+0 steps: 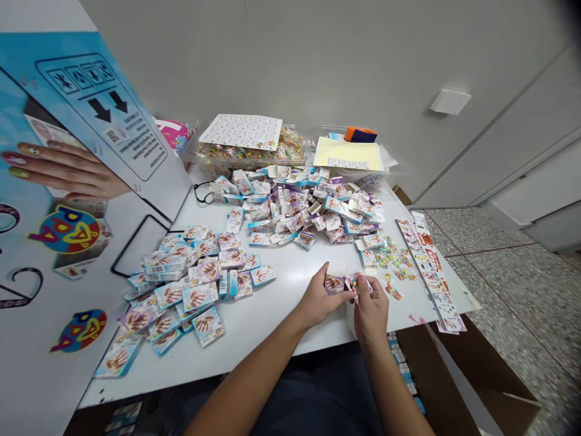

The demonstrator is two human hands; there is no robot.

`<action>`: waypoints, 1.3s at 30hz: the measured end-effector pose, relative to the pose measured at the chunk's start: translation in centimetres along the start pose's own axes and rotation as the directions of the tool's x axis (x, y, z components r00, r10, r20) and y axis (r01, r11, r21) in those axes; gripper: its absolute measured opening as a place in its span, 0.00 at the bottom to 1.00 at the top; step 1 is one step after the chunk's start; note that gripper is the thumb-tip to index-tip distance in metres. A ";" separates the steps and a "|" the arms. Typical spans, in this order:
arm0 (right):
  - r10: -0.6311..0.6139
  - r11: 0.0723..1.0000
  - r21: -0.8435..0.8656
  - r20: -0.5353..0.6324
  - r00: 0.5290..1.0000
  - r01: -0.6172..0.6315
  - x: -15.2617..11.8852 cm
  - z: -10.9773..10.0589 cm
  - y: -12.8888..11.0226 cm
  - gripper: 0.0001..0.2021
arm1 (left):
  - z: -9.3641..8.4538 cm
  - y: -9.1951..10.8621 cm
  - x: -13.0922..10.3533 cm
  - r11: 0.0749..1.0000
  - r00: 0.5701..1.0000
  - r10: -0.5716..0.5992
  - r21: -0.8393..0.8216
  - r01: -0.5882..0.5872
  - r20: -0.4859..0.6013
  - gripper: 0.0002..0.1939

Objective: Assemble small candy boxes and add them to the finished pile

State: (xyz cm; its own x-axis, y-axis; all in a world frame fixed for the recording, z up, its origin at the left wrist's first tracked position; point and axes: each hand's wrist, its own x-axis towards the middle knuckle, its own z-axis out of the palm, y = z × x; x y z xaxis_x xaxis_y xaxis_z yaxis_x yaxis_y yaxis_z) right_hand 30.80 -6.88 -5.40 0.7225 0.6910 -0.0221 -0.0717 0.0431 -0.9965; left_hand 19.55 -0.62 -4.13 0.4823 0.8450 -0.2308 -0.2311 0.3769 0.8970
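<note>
My left hand (316, 300) is closed around a small purple-and-white printed box (334, 283), near the front edge of the white table. Close beside it, my right hand (371, 313) pinches a small white, red and pink printed piece (352, 282) at the box's right end. Whether this piece is partly inside the box I cannot tell. Small clear packets of colourful bits (394, 287) lie just right of my hands. Beyond them spreads a heap of small boxes (297, 206), several with flaps up. Another pile of boxes (200, 293) lies to the left.
A clear tub of colourful packets (290, 145) with a sticker sheet (242, 131) stands at the back. Beside it another tub holds yellow paper (348, 154). Sticker strips (429, 272) overhang the right edge, above an open carton (492, 375). A large printed display (68, 181) borders the left.
</note>
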 end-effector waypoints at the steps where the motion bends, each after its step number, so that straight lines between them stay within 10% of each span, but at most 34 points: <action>1: -0.011 1.000 0.003 0.020 1.000 0.011 -0.1 0.1 -0.1 0.20 | 0.1 0.0 0.0 1.000 1.000 -0.007 0.005 0.007 0.002 0.50; 6: -0.044 0.999 -0.024 0.106 0.993 0.047 0.0 0.0 -0.4 0.22 | 0.5 0.5 -0.1 0.999 0.999 -0.006 0.044 0.008 -0.054 0.53; 14: -0.067 0.975 -0.191 0.240 0.968 0.115 -0.2 -1.1 -1.5 0.22 | 0.6 1.1 -0.1 0.993 0.993 0.103 0.058 -0.106 0.049 0.27; 22: -0.224 0.974 -0.066 -0.107 0.969 0.218 -0.7 -0.4 -2.0 0.16 | 0.7 0.9 -0.2 0.997 0.998 0.062 0.049 -0.063 0.018 0.23; 34: -0.042 0.990 -0.110 0.375 0.926 0.089 0.5 -0.9 -2.6 0.15 | 0.4 2.2 -0.3 0.992 0.988 0.129 -0.029 -0.127 0.085 0.21; 39: -0.245 0.965 -0.085 0.051 0.968 0.249 1.0 -1.2 -2.9 0.14 | 0.1 1.0 0.2 0.967 0.985 0.171 0.194 -0.163 -0.025 0.16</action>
State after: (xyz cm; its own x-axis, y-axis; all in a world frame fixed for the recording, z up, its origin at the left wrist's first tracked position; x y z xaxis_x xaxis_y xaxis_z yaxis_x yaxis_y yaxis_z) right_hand 32.49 -7.17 -2.65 0.6823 0.6950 0.2268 0.1686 0.1523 -0.9739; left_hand 19.46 -0.12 -3.23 0.4145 0.9062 -0.0835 -0.1387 0.1536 0.9784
